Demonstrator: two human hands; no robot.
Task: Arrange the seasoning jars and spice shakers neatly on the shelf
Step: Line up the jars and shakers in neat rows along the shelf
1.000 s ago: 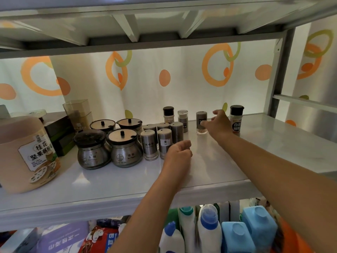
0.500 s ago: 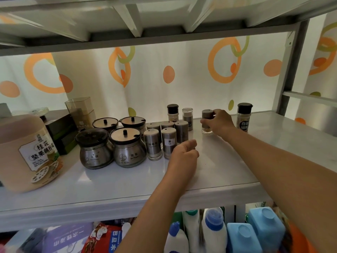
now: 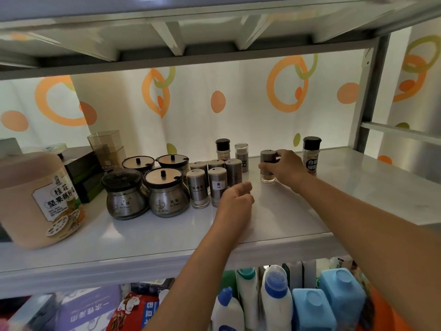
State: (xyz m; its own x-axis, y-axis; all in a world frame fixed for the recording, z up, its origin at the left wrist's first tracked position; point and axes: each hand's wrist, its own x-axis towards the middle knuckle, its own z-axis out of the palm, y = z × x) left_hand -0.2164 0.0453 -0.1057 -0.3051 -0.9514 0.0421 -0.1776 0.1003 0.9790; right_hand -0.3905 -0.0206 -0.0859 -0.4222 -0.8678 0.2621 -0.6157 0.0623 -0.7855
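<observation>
Right hand (image 3: 285, 168) grasps the steel-sleeved, glass-based cylindrical spice shaker (image 3: 267, 157) at mid-body, fingers (image 3: 264, 166) curled round it. The shaker appears to stand on the white shelf (image 3: 286, 223), at 3 o'clock from the cluster of matching shakers (image 3: 217, 180) and apart from it. Long axis vertical, cap up. Judged light, rigid and smooth-walled, with a breakable base; the mid-sleeve hold suits. Left hand (image 3: 235, 199) is loosely curled and empty.

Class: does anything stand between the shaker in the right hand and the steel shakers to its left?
Only bare shelf lies between the held shaker and the nearest steel shaker. The left hand occupies the front spot beside the salt shaker.
</observation>
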